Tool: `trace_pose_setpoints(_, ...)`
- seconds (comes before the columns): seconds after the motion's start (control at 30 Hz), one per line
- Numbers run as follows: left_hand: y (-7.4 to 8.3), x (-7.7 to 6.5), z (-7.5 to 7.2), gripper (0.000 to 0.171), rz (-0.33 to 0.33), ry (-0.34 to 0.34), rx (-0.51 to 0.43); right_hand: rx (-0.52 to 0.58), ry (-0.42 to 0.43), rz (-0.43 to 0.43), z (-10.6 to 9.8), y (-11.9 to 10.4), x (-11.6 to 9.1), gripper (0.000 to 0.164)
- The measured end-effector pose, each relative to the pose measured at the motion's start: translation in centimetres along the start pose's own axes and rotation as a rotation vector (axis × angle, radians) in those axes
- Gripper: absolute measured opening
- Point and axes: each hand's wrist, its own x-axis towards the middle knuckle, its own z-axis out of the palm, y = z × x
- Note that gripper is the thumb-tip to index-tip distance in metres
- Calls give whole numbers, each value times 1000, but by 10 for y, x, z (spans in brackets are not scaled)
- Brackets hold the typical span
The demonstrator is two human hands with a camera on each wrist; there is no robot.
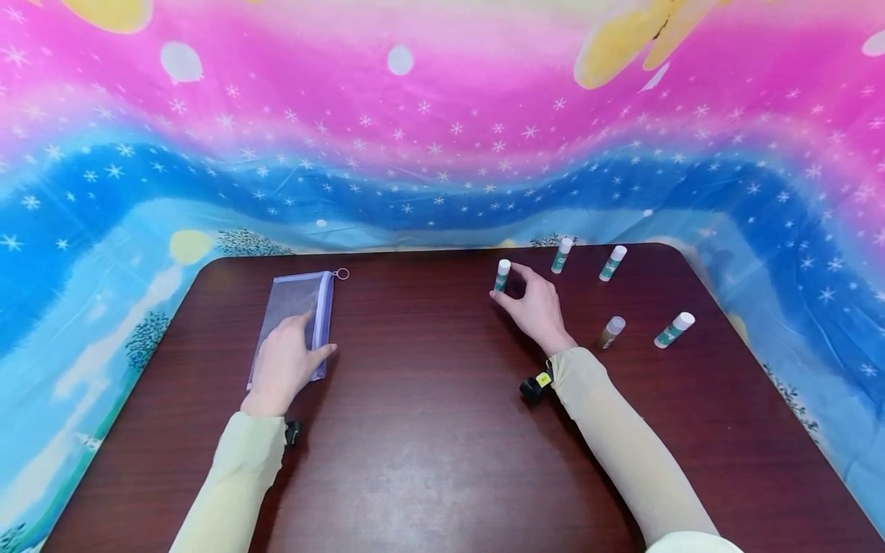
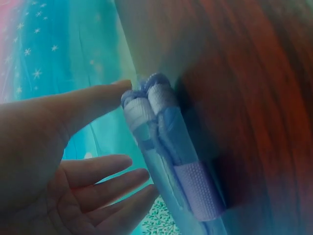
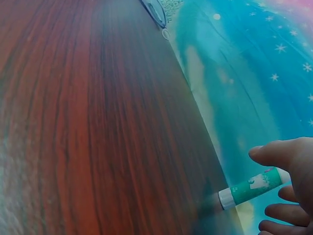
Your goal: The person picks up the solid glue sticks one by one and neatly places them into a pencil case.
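A translucent mesh zipper pouch (image 1: 286, 296) with purple edging lies on the left of the table. Over it is my left hand (image 1: 283, 357), fingers loosely extended; in the left wrist view the thumb reaches the edge of the pouch (image 2: 195, 191) near its zipper end. Toward the back, a green glue stick (image 1: 501, 278) with a white cap stands upright. My right hand (image 1: 535, 303) is around it, thumb on one side and fingers on the other. From the right wrist, a gap shows between the thumb tip and the glue stick (image 3: 257, 187).
Other glue sticks stand to the right: one (image 1: 561, 257) at the back, a second (image 1: 612, 265) beside it, and a third (image 1: 674, 332) nearer. A brownish tube (image 1: 611, 332) with a translucent cap stands by my right wrist. A printed cloth (image 1: 442, 153) hangs around the table (image 1: 415, 430).
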Motion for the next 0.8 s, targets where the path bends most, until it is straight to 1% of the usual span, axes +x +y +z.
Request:
trace_pose_setpoints(0.27, 4, -2, 4, 60, -9, 53, 14, 21, -12, 5, 0, -3, 0, 64)
trace_pose_setpoints(0.57, 4, -1, 2, 42, -26, 94, 19, 34, -8, 20, 5, 0, 6, 54)
trace_pose_setpoints(0.67, 3, -1, 2, 33, -16, 110, 18, 36, -15, 28, 7, 1, 7, 52)
trace_pose_setpoints(0.8, 0, 0, 3, 22, 10, 163, 24, 38, -19, 35, 8, 1, 7, 51)
